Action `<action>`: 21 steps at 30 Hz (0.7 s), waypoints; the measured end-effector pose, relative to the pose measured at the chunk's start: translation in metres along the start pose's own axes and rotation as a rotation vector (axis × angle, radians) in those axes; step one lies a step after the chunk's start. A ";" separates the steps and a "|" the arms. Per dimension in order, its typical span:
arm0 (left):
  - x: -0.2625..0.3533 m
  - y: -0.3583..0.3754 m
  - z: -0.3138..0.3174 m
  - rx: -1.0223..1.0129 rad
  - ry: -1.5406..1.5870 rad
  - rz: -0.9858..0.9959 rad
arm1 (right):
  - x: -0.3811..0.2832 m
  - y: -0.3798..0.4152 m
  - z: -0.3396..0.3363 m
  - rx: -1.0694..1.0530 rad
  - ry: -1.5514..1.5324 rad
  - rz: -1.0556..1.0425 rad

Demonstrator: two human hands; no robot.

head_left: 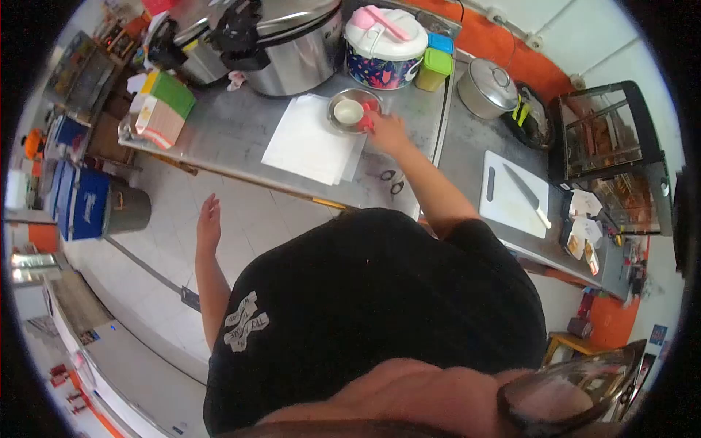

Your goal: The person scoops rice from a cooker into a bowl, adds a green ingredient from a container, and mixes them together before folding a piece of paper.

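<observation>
On steel counter, right hand [385,131] grips red scoop [367,123] at round metal bowl [353,109] w/ white contents; left hand [209,219] open.

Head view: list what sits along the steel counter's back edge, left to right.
Green and orange carton → large steel cooker → floral rice cooker → green container → lidded steel pot → glass display case.

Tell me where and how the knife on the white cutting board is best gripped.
Take the knife by its pale handle, the end nearest the cutting board's lower right edge, probably coming from above. It lies flat and diagonal, with the dark blade pointing up-left, so the handle end is free and the safe part to close on.
</observation>
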State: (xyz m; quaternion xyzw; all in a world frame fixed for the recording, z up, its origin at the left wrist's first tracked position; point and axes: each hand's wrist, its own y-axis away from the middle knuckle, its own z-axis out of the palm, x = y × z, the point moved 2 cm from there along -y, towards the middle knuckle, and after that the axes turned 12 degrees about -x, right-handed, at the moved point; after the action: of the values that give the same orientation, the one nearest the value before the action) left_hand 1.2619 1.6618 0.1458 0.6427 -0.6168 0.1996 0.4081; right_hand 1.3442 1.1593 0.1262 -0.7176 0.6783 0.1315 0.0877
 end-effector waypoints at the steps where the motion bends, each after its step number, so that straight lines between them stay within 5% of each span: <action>1: 0.028 -0.017 0.001 -0.030 0.031 0.085 | -0.008 -0.018 0.000 0.008 0.213 -0.004; 5: 0.082 -0.055 0.036 -0.256 0.099 0.219 | 0.002 -0.070 0.052 -0.086 0.315 0.050; 8: 0.077 -0.074 0.053 -0.459 0.084 0.147 | 0.003 -0.082 0.052 -0.386 0.401 0.218; 11: 0.083 -0.088 0.051 -0.574 0.100 0.076 | 0.004 -0.062 0.038 -0.351 0.239 0.230; 13: 0.087 -0.106 0.041 -0.601 0.075 0.057 | 0.004 -0.037 0.014 -0.043 0.001 0.110; 15: 0.089 -0.138 0.037 -0.649 0.057 0.090 | 0.007 -0.019 -0.001 -0.008 -0.024 0.162; 17: 0.136 -0.166 0.032 -0.643 -0.198 0.115 | 0.002 -0.015 -0.007 0.024 -0.043 0.199; 21: 0.182 -0.239 0.061 -0.790 -0.063 0.457 | 0.001 -0.023 -0.003 0.134 0.145 0.196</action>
State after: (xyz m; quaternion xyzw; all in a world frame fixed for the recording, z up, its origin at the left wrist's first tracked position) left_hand 1.5040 1.4783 0.1819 0.2913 -0.7837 0.0144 0.5484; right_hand 1.3678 1.1588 0.1279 -0.6482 0.7568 0.0419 0.0729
